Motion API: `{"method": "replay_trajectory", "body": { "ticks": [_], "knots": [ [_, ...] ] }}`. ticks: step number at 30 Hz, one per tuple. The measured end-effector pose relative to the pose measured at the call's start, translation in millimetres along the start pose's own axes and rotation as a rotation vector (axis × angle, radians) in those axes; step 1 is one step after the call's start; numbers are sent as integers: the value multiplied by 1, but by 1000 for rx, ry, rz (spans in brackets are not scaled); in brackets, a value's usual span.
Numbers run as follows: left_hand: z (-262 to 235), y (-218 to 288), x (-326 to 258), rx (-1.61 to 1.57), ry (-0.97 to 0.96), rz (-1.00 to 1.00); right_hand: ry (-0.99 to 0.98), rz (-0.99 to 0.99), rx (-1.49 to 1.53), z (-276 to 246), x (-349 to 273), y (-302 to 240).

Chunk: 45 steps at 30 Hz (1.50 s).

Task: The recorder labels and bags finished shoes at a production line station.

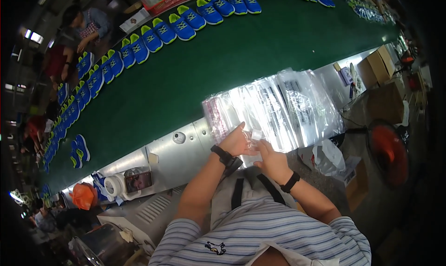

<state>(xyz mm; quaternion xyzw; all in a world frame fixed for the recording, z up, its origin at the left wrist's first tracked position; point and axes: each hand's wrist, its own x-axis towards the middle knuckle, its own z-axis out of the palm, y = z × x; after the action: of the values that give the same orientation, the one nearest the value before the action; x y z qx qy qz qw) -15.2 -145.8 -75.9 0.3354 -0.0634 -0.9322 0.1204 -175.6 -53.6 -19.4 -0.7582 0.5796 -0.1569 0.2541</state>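
Treat clear plastic bags (304, 105) as probably light, limp, slippery; pinch one edge. Cannot tell grasp from release in left hand (238, 142) or right hand (273, 163) beside white tab (256, 134).

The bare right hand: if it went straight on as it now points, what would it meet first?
Probably the small white squarish piece beside its fingers, then the bare left hand; depth is unclear.
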Motion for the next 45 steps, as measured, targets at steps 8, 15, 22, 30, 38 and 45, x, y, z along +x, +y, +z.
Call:
{"method": "replay_trajectory", "body": {
  "ticks": [8, 15, 22, 30, 38, 45],
  "knots": [
    [19, -26, -73, 17, 264, 459, 192, 120, 119, 10, 17, 36],
    [4, -67, -61, 154, 392, 389, 987, 765, 1017, -65, -43, 200],
    [39, -73, -44, 574, 341, 488, 500, 791, 616, -48, -108, 160],
    [86, -86, -7, 813, -268, 426, -70, 249, 1184, -122, -79, 20],
    [82, -86, -57, 1189, -140, 440, -381, 181, 752, -95, -80, 16],
    [87, -105, -98, 1560, 654, 1132, -414, 183, 876, -59, -65, -4]
  ]
}}
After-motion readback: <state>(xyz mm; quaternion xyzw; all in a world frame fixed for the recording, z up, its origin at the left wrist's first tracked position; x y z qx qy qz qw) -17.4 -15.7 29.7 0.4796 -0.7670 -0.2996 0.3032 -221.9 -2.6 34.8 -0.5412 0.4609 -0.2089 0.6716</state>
